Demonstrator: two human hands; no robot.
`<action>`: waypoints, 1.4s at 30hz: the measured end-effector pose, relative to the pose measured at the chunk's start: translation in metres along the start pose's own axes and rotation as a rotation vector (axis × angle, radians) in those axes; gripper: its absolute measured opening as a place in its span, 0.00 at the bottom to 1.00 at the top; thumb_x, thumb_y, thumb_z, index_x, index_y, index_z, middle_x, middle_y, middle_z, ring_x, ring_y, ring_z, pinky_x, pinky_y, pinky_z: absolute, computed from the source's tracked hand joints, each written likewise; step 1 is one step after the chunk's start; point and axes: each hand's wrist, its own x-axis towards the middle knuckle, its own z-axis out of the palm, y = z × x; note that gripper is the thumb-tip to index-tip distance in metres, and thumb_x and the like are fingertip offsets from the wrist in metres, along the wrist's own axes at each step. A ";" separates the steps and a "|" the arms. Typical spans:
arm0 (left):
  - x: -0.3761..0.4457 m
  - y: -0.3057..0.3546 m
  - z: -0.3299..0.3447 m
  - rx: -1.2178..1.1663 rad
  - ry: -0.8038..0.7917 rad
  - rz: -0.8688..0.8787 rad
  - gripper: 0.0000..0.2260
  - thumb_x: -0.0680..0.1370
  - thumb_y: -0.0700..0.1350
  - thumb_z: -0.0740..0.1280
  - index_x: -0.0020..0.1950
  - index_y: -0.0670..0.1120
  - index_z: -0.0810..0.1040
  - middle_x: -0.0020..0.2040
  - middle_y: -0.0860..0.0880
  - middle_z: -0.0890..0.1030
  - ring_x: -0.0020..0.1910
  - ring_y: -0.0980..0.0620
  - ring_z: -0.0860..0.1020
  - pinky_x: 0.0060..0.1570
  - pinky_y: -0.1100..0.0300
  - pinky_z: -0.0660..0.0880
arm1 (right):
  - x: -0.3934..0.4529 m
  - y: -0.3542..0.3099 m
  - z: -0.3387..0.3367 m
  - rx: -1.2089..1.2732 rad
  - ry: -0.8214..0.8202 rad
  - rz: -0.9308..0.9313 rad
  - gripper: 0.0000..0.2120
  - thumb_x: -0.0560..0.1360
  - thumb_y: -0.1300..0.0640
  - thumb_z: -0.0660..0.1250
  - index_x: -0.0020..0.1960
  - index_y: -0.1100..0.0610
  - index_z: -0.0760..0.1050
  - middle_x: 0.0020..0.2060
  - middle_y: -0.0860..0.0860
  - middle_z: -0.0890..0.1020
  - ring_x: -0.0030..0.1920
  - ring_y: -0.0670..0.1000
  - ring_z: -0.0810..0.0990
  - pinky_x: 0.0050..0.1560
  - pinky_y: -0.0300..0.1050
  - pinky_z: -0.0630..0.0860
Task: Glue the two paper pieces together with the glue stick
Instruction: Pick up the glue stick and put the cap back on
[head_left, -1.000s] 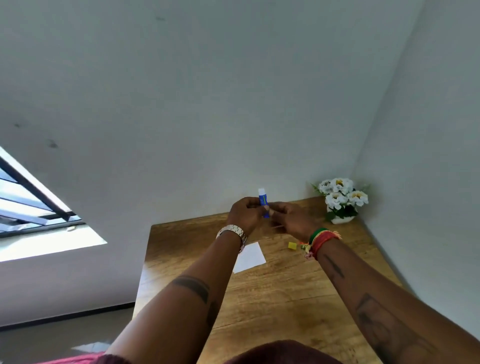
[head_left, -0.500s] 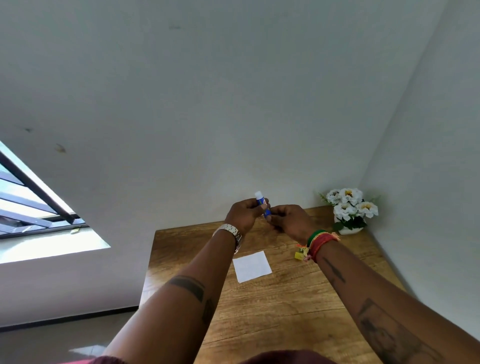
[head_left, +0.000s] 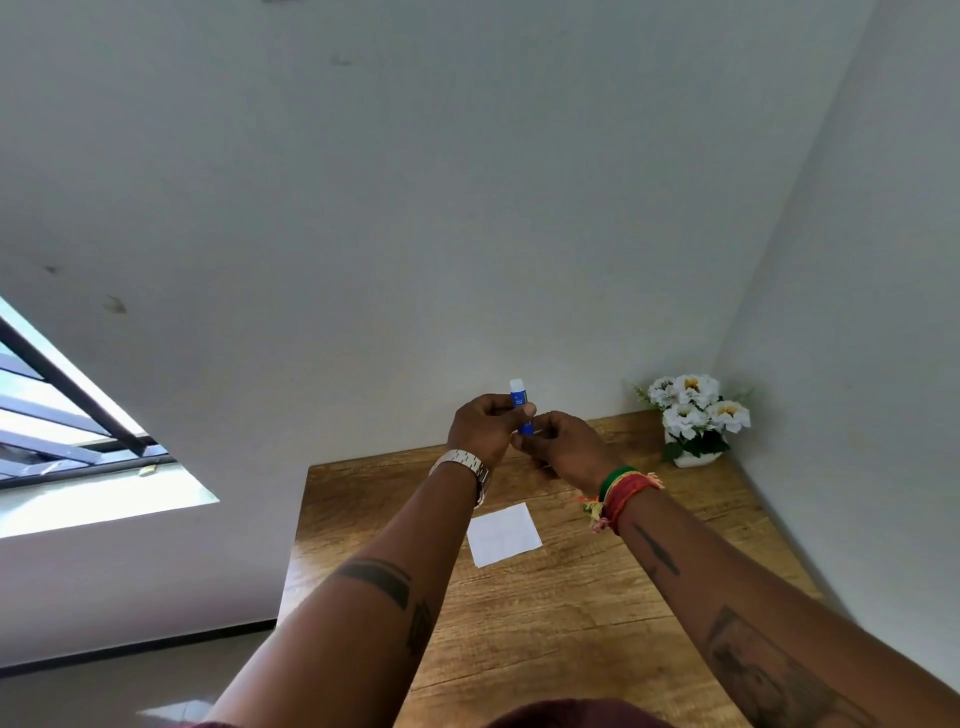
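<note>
Item: glue stick (head_left: 520, 410), blue barrel, white end uppermost, held upright above the surface's (head_left: 571, 623) far edge. Left hand (head_left: 483, 428) closed around the barrel; right hand (head_left: 563, 447) pinching its lower end, likely twisting. White paper (head_left: 504, 534) lies flat at 6 o'clock of both hands. Advice: steady the barrel, turn only the base.

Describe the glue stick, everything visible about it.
The glue stick is a small slim tube with a blue body and a white upper end, probably plastic. A tiny label on the blue part is too small to read. It stands nearly upright, held in the air above the far edge of the wooden table. The left hand grips its middle, thumb across the front, and the right hand closes on its lower end, hiding the base. Whether the white end is a cap cannot be told.
</note>
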 end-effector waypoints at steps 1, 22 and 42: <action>0.002 0.000 -0.001 -0.006 0.004 0.000 0.13 0.72 0.51 0.78 0.54 0.51 0.84 0.48 0.55 0.85 0.49 0.56 0.82 0.45 0.62 0.75 | -0.001 -0.001 -0.002 0.028 -0.051 0.002 0.13 0.79 0.48 0.69 0.61 0.52 0.76 0.50 0.50 0.84 0.42 0.50 0.84 0.41 0.42 0.81; 0.001 0.009 -0.001 0.007 -0.012 0.010 0.14 0.71 0.52 0.78 0.55 0.51 0.86 0.49 0.56 0.86 0.49 0.58 0.81 0.43 0.64 0.71 | -0.005 -0.005 -0.011 0.062 -0.011 -0.045 0.11 0.82 0.53 0.67 0.60 0.57 0.80 0.51 0.54 0.85 0.43 0.52 0.84 0.49 0.51 0.83; -0.002 0.003 -0.002 0.015 -0.020 0.015 0.14 0.71 0.51 0.78 0.56 0.50 0.85 0.50 0.53 0.86 0.52 0.54 0.82 0.53 0.57 0.75 | -0.003 0.004 -0.010 0.115 -0.035 -0.013 0.12 0.79 0.49 0.69 0.60 0.51 0.80 0.50 0.51 0.85 0.41 0.50 0.84 0.38 0.41 0.79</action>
